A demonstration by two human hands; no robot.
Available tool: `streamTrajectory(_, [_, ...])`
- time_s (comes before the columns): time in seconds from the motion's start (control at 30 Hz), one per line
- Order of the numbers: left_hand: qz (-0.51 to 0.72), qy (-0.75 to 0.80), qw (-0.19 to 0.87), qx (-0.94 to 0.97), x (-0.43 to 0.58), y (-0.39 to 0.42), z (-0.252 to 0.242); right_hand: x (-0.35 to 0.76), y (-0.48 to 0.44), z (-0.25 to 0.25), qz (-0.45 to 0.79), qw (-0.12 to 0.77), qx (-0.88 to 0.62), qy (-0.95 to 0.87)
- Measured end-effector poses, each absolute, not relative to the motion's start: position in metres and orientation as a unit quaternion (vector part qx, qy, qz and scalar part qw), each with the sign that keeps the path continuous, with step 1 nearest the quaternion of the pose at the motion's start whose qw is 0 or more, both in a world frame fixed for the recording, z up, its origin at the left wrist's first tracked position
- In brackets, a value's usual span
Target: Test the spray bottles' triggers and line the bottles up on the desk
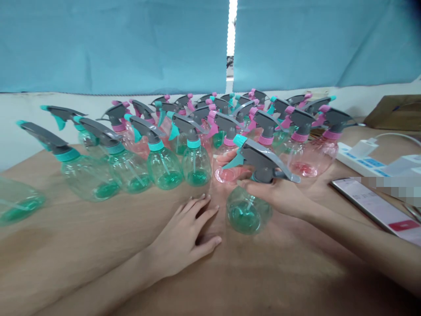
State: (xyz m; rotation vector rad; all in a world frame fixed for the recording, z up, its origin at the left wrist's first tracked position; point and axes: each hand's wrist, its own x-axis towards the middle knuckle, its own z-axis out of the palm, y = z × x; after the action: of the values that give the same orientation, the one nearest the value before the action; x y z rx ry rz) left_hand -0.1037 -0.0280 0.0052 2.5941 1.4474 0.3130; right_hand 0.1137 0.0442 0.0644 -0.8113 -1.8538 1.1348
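1 green spray bottle (pixel 245 219), in R hand (pixel 281 192), fingers closed round neck; long axis approx. vert., nozzle facing L; base on or just above table (pixel 184 289), can't tell. L hand (pixel 189 226) just L of bottle, palm down, fingers spread a bit, nothing held; R hand nearer, being in contact. Mat'ls: clear tinted plastic, round belly; smooth grey trigger head, teal tip; table brown, wood-look. Behind: spray bottle rows (pixel 197 164), teal & pink collars.
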Motion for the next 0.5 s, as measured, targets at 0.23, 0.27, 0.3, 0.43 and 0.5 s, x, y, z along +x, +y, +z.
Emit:
streamTrajectory(0.23, [0.103, 0.482, 0.077, 0.866, -0.1037, -0.0274, 0.0053, 0.1152, 0.0421, 0.0688, 0.426, 0.397, -0.333, -0.742])
streamTrajectory(0.27, [0.101, 0.484, 0.077, 0.866, -0.1036, -0.0273, 0.0054, 0.1159, 0.0417, 0.0685, 0.413, 0.398, -0.348, -0.742])
streamTrajectory(0.3, [0.099, 0.485, 0.078, 0.866, -0.1034, -0.0272, 0.0056, 0.1165, 0.0413, 0.0682, 0.4, 0.4, -0.361, -0.741])
streamTrajectory(0.43, [0.096, 0.484, 0.08, 0.866, -0.1033, -0.0273, 0.0063, 0.1173, 0.0397, 0.0696, 0.383, 0.403, -0.358, -0.75])
streamTrajectory(0.5, [0.095, 0.484, 0.08, 0.866, -0.1035, -0.0273, 0.0065, 0.1173, 0.0388, 0.071, 0.378, 0.402, -0.352, -0.756])
